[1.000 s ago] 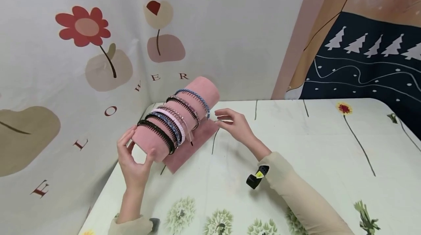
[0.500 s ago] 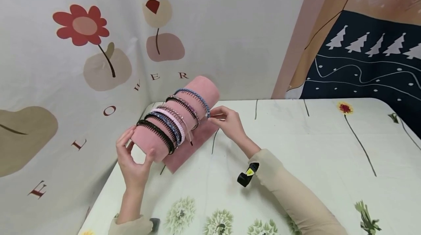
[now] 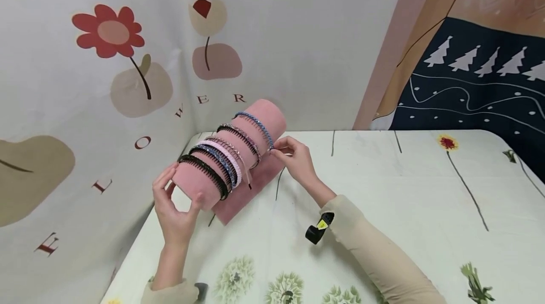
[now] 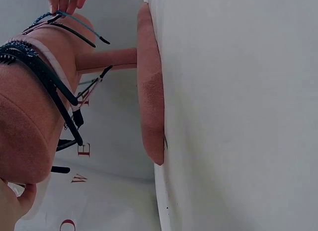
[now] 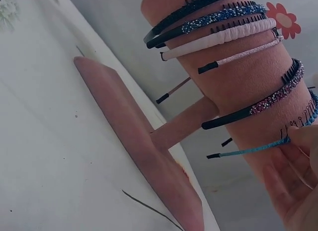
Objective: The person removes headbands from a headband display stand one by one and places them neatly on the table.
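Note:
A pink velvet headband stand (image 3: pixel 272 114), a tilted cylinder on a post and flat base (image 3: pixel 242 200), carries several toothed headbands. My left hand (image 3: pixel 174 214) grips the cylinder's near left end between thumb and fingers. Nearest the far end sits a blue braided headband (image 3: pixel 258 125); my right hand (image 3: pixel 298 160) pinches its right side, and its dark-tipped end (image 5: pixel 238 152) hangs below in the right wrist view. Along the cylinder follow a pink-and-dark glittery headband (image 3: pixel 244 134), a pale pink one (image 3: pixel 232 155), a blue glittery one (image 3: pixel 223 164) and a black one (image 3: pixel 208 171).
The stand is on a white flower-printed tablecloth (image 3: pixel 383 190), close to the corner of a printed cloth wall (image 3: pixel 298 58). A black strap camera (image 3: pixel 317 231) hangs at my right wrist. At the back right a dark cloth (image 3: pixel 468 91) shows white trees.
My right hand has come left to the blue headband and now pinches it. That headband has shifted slightly toward the cylinder's far end. My left hand keeps its grip on the stand.

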Motion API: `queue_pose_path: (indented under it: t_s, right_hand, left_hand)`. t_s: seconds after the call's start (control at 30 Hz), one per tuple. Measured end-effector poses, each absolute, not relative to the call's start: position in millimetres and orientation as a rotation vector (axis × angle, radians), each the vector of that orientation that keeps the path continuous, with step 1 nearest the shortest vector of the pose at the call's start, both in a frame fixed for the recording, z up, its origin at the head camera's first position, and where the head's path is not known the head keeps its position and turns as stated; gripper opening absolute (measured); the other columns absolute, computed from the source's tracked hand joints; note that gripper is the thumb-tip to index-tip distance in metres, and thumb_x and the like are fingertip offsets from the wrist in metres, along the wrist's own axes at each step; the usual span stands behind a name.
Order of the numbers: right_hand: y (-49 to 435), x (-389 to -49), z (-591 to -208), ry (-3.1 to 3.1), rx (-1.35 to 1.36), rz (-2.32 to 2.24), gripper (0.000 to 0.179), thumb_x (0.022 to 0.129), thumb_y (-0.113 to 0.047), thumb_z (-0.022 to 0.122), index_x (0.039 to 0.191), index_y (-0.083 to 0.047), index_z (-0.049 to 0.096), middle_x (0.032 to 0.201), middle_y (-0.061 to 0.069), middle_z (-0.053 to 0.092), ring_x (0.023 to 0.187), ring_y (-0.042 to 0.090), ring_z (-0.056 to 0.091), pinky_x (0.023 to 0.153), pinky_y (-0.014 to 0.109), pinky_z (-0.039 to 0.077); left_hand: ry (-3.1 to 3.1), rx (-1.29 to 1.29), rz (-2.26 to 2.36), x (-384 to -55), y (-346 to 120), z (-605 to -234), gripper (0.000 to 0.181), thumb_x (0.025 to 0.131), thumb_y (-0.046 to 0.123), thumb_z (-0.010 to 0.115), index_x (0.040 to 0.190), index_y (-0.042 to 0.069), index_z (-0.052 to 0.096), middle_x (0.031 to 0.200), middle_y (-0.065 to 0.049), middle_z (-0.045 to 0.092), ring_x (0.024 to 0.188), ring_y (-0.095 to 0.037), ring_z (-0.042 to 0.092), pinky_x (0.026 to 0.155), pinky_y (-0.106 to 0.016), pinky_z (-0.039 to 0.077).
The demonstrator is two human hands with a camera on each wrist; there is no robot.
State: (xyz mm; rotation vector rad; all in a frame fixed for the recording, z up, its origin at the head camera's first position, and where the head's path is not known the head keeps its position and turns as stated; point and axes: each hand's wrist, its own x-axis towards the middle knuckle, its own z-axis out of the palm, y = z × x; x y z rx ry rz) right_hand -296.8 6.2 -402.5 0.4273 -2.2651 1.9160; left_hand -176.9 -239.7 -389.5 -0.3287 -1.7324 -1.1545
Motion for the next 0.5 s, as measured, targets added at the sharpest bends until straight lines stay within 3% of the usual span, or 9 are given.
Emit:
queue_pose_path:
  t_s: [0.23, 0.5]
  right_hand:
    - [8.4, -296.5, -399.0, -2.222, 0.438, 1.989, 0.015, 0.093, -0.009, 0.067, 0.106, -0.002, 0.066, 0.106, 0.016, 0.070, 0.094, 0.024, 0.072, 0.083, 0.032, 0.061]
    - [16.9, -299.0, -390.8, -2.152, 0.411, 2.023, 0.016, 0.093, -0.008, 0.066, 0.108, 0.000, 0.067, 0.105, 0.020, 0.070, 0.083, 0.009, 0.071, 0.081, 0.029, 0.062]
  left_hand:
    - [-1.755, -0.324, -1.150, -178.1, -242.6, -390.2, 0.077, 0.081, 0.035, 0.076, 0.128, -0.018, 0.046, 0.134, -0.031, 0.052, 0.131, -0.016, 0.051, 0.107, -0.019, 0.043]
    - [-1.766, -0.323, -1.156, -175.2, -240.0, -388.2, 0.074, 0.081, 0.031, 0.076, 0.128, -0.017, 0.046, 0.134, -0.031, 0.052, 0.131, -0.015, 0.050, 0.107, -0.019, 0.043]
